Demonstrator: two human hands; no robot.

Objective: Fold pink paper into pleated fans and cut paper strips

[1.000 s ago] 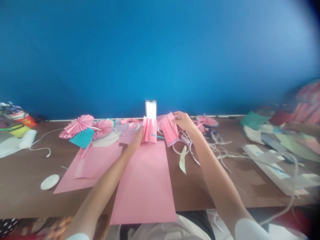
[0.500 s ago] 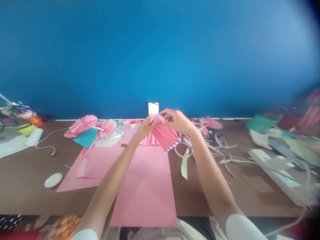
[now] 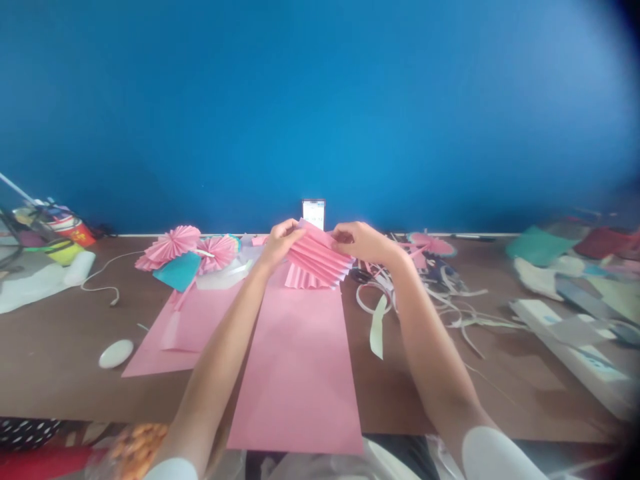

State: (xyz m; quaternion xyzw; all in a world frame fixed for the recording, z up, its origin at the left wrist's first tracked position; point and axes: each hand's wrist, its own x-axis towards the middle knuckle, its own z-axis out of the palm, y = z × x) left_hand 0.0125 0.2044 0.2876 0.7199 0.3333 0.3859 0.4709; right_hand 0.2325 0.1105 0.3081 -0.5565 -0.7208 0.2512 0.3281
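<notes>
A pink accordion-pleated paper (image 3: 323, 252) is held up between my two hands over the table. My left hand (image 3: 281, 243) pinches its left edge, thumb and fingers closed. On the other side my right hand (image 3: 357, 241) grips the right edge with bent fingers. The pleats run slantwise, and the paper's lower right edge looks whitish. Another pleated pink piece (image 3: 305, 277) shows just beneath it. Below them a flat pink sheet (image 3: 300, 373) reaches toward the table's front edge. A lit phone (image 3: 314, 212) stands upright behind my hands.
Pink paper fans (image 3: 175, 245) and a teal paper piece (image 3: 177, 270) lie at the left, with more pink sheets (image 3: 195, 327) before them. A white oval object (image 3: 116, 353) is further left. To the right are white strips (image 3: 465, 320) and a power strip (image 3: 570, 347).
My hands have moved apart, spreading the pleated paper, which has turned from hanging downward to lying more sideways. The view has shifted slightly.
</notes>
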